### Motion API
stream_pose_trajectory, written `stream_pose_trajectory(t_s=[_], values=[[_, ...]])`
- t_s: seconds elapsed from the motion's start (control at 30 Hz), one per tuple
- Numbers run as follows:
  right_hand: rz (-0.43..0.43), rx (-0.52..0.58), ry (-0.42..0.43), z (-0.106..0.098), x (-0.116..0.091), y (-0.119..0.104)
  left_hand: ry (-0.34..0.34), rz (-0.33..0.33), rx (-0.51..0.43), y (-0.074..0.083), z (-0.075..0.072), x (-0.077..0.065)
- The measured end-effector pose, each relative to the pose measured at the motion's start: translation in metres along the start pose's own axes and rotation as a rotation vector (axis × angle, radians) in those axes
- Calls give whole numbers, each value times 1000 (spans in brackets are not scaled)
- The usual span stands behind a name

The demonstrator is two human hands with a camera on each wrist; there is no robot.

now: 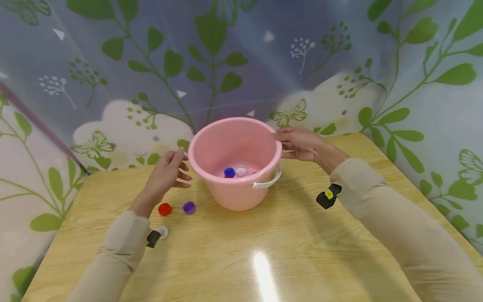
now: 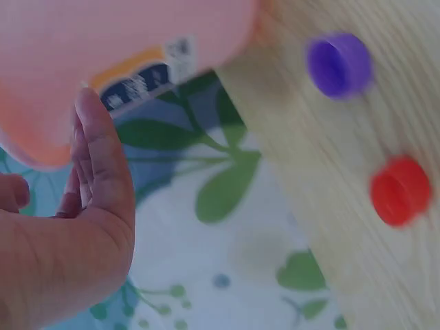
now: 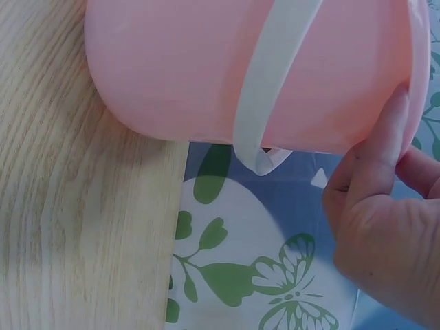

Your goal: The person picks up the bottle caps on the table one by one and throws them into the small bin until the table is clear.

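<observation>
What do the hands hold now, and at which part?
The right hand holds the pink bucket by its rim, thumb on the outer wall. The left hand holds nothing; its fingers are open beside the bucket.

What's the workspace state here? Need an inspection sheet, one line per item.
Surface: wooden table, glare patch near the front.
Job's things: pink bucket with white handle; blue cap and white cap inside.
Clutter: red cap and purple cap on the table left of the bucket.
Hands: right hand grips the bucket rim; left hand open beside the bucket.
Cables: nothing seen.
Surroundings: leaf-and-butterfly backdrop.
</observation>
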State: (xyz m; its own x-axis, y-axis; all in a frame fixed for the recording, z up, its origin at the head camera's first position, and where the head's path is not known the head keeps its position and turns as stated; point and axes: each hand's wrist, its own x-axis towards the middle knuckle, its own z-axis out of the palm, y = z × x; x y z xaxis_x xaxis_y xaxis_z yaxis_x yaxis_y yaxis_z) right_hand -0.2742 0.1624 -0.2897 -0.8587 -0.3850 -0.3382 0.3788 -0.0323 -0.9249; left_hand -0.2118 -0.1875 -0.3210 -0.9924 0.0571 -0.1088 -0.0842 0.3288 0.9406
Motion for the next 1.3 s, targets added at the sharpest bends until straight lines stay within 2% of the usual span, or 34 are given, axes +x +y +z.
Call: stream_pose_trajectory(t_s=[0.17, 0.3, 0.4, 0.47, 0.6, 0.93, 1.3], values=[[13, 5, 23, 0, 1, 0, 31, 41, 199, -19, -19, -9], [21, 18, 29, 1, 3, 0, 34, 96, 497, -41, -34, -20], [18, 13, 24, 1, 2, 1, 16, 79, 686, -55, -39, -27], [18, 12, 26, 1, 2, 1, -13, 44, 754, -62, -41, -32], [18, 21, 31, 2, 1, 2, -49, 9, 797, -72, -39, -38], [4, 37, 17, 1, -2, 1, -40, 93, 847, -88, -29, -40], [23, 51, 40, 0, 3, 2, -27, 111, 847, -100, -32, -38]])
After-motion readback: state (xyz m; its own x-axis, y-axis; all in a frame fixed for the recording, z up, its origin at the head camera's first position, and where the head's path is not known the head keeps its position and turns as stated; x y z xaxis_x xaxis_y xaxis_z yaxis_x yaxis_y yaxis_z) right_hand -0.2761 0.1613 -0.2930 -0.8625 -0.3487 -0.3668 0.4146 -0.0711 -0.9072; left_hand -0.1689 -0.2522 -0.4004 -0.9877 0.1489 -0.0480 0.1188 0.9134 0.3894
